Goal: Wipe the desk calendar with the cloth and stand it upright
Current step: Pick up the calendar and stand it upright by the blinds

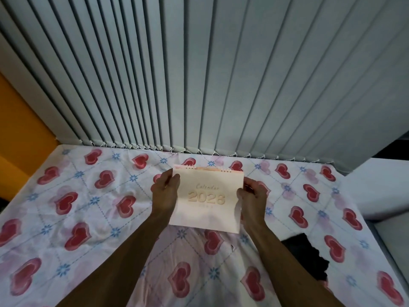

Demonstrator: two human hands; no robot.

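Note:
The desk calendar [207, 196] is a pale cream card with "Calendar 2026" on its front and wire rings along the top edge. Both hands hold it in the middle of the surface, its cover facing me and tilted back. My left hand [164, 192] grips its left edge, and my right hand [252, 194] grips its right edge. A dark black cloth [306, 255] lies crumpled on the surface to the lower right, apart from both hands.
The surface wears a white sheet [93, 209] printed with red hearts and blue flowers. Grey vertical blinds [199, 74] hang right behind the calendar. An orange wall [20, 134] stands at the left, a white ledge [376, 191] at the right.

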